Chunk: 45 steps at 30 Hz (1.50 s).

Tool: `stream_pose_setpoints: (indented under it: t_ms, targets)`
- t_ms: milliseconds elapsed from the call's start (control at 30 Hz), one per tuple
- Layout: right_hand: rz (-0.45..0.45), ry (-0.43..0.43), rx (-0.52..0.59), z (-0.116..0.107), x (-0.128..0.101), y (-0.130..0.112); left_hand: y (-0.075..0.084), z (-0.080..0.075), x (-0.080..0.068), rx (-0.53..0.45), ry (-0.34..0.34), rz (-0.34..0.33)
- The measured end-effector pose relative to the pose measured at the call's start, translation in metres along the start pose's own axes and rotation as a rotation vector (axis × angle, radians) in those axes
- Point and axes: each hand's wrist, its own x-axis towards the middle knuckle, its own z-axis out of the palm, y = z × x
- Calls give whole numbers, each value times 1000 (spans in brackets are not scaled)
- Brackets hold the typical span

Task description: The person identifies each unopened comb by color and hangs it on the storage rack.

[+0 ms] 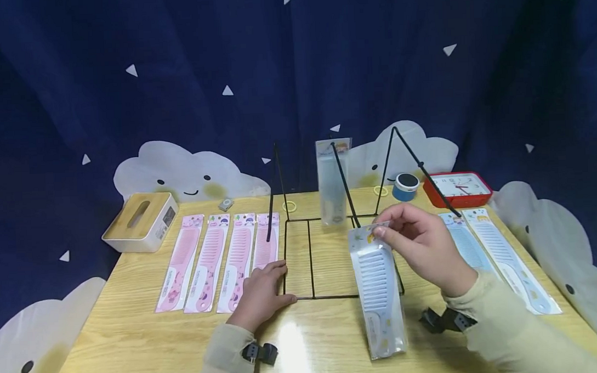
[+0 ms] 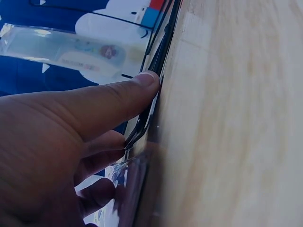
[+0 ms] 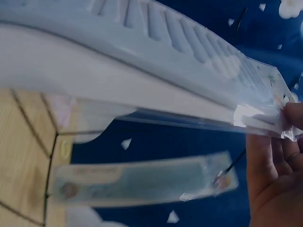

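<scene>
Holding the blue comb pack (image 1: 377, 285) by its top edge, your right hand (image 1: 425, 247) pinches it just in front of the wire rack (image 1: 330, 256), with the pack's lower end resting on the table (image 1: 136, 340). Your left hand (image 1: 260, 291) lies flat against the rack's front left corner, fingers straight, bracing the base. Judgement: keep that brace firm, line the pack's hang hole up with a free rack arm (image 1: 434, 182), and slide it on squarely. One pack (image 1: 332, 180) already hangs at the rack's back.
</scene>
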Motion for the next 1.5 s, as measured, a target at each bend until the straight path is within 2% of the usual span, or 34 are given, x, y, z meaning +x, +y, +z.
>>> stream_pose_setpoints:
  t_ms: [133, 333, 433, 600, 833, 1133, 1300, 1500]
  targets:
    - [-76, -29, 71, 9, 0, -16, 0, -1, -1, -1, -7, -3]
    - [-104, 0, 114, 17, 4, -23, 0, -2, -1, -8, -12, -13]
    - [-101, 30, 90, 20, 6, -22, 0, -1, -1, -7, -10, -16]
    - [-37, 77, -37, 22, 20, -11, -2, 0, -1, -6, -11, -19]
    - [64, 137, -53, 23, 58, 17, -2, -3, 1, 1, -6, -16]
    - [159, 163, -75, 21, 105, 44, -1, -3, 2, -2, -20, -29]
    - [174, 170, -93, 19, 117, 51, -1, -2, 1, -10, -19, -24]
    - [220, 177, -66, 15, 116, 55, 0, -1, 1, -4, -17, -22]
